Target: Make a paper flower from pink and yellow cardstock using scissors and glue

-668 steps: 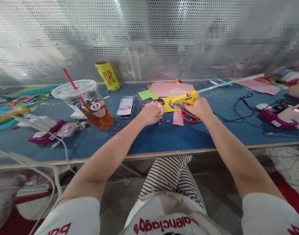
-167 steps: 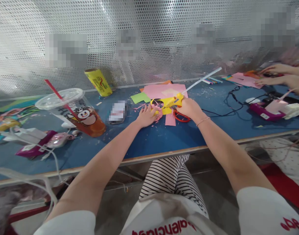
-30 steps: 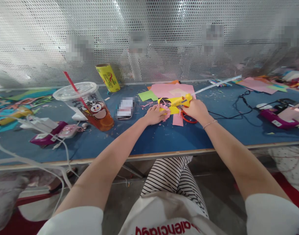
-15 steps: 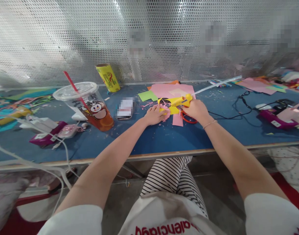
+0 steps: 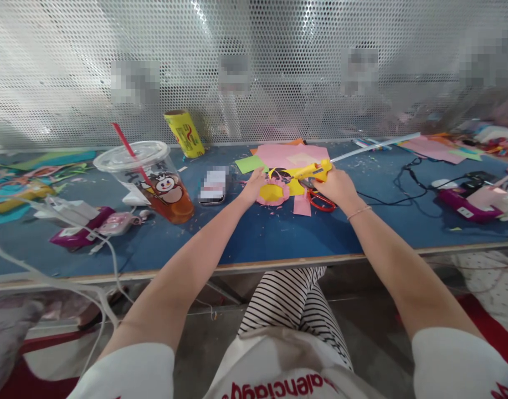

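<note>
My right hand (image 5: 335, 185) is closed around the handle of a yellow hot glue gun (image 5: 312, 170). A long clear glue stick (image 5: 374, 147) juts from its back end, and its nozzle points left. Beneath that hand lie scissors with red handles (image 5: 321, 201). My left hand (image 5: 254, 185) rests at the left edge of a round yellow paper piece (image 5: 271, 192) with a pink fringed border. Its fingers look stretched out, with nothing visible in them. Yellow paper (image 5: 296, 187) and a small pink piece (image 5: 302, 205) lie between the hands.
A drink cup (image 5: 166, 191) with a red straw, a phone (image 5: 213, 185) and a yellow tube (image 5: 185, 134) stand or lie to the left. Pink sheets (image 5: 291, 152) lie behind. Purple power strips (image 5: 82, 227) with cables sit on both sides. A perforated metal panel (image 5: 274, 105) borders the table.
My left hand has moved left off the round yellow piece, which now shows with its pink fringe. My right hand still holds the glue gun, shifted slightly right.
</note>
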`<action>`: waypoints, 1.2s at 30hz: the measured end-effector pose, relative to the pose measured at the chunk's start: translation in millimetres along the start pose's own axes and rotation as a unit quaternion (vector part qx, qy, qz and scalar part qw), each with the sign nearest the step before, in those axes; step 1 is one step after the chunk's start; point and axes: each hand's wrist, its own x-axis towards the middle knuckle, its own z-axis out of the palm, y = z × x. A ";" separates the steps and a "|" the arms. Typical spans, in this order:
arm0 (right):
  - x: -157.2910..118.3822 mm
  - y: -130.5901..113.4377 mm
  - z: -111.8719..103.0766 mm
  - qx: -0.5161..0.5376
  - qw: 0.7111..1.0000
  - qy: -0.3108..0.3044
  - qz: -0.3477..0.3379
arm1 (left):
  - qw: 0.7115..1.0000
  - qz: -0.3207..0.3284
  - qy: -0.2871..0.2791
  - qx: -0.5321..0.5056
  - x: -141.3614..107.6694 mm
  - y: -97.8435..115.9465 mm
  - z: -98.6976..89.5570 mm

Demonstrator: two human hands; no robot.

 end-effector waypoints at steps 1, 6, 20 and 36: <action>0.2 0.8 0.3 0.001 1.000 0.002 0.000 | 1.000 -0.009 0.018 -0.007 0.0 -1.1 -4.5; 1.4 3.3 1.6 0.003 1.000 0.004 0.008 | 0.995 0.067 0.044 0.064 -13.3 7.7 -26.9; -0.6 3.9 2.4 0.008 1.000 0.011 0.000 | 0.896 0.178 -0.259 0.313 -56.7 39.7 2.7; 1.1 6.4 1.8 0.013 1.000 -0.007 0.014 | 0.990 0.069 -0.112 -0.045 -21.5 20.1 -28.6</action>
